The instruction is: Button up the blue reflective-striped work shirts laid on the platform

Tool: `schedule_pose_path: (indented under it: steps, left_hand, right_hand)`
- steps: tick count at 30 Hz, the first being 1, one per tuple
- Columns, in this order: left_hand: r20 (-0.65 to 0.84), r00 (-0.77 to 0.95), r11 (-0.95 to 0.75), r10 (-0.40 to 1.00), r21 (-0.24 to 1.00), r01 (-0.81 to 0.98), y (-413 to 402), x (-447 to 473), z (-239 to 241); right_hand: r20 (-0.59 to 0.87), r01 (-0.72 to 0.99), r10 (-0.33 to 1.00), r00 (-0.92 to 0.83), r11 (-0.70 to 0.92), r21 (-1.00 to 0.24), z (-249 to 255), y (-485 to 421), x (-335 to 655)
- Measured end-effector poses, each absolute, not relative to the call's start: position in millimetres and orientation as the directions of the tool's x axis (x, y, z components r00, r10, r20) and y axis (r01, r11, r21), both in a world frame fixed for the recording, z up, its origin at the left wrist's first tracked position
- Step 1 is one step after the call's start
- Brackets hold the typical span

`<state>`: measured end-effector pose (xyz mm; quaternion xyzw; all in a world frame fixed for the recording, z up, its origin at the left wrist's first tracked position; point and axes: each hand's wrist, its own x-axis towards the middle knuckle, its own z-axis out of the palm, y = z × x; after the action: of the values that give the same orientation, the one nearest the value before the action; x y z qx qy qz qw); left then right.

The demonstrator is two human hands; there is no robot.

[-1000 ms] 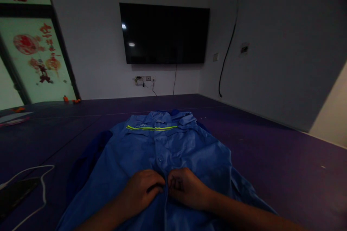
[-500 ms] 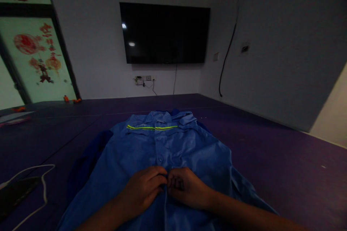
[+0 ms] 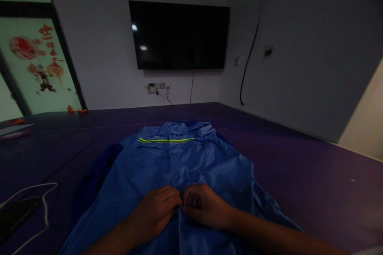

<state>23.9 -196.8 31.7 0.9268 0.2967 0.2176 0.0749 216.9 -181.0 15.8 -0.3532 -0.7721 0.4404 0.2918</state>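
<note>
A blue long-sleeved work shirt (image 3: 149, 163) with a yellow-green stripe across the chest lies front side up, its collar pointing away from me. My left hand (image 3: 160, 211) rests on the front placket with its fingers curled closed on the cloth edge. Facing it, my right hand (image 3: 206, 207) pinches the same placket, fingers bent in toward the palm. The two sets of fingertips nearly meet. Just above them a button (image 3: 176, 175) shows on the placket. Whatever lies between the fingertips is hidden.
The shirt lies on a purple floor (image 3: 287, 175). At the lower left a white cable (image 3: 46, 207) loops beside a dark flat object (image 3: 19, 217). A television (image 3: 181, 36) hangs on the far wall, and a black cable (image 3: 249, 55) dangles at the right wall.
The view has shifted slightly, so everything sits a little further left. Both hands keep their closed hold at the placket, with barely any finger motion visible.
</note>
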Motion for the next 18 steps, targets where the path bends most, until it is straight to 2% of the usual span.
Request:
schedule_pose_path:
  steps: [18]
  left_hand:
    - [0.359, 0.720, -0.805, 0.594, 0.269, 0.529, -197.7, 24.6, 32.9]
  right_hand:
    - [0.161, 0.272, 0.790, -0.591, 0.384, -0.882, 15.4, -180.9, 217.9]
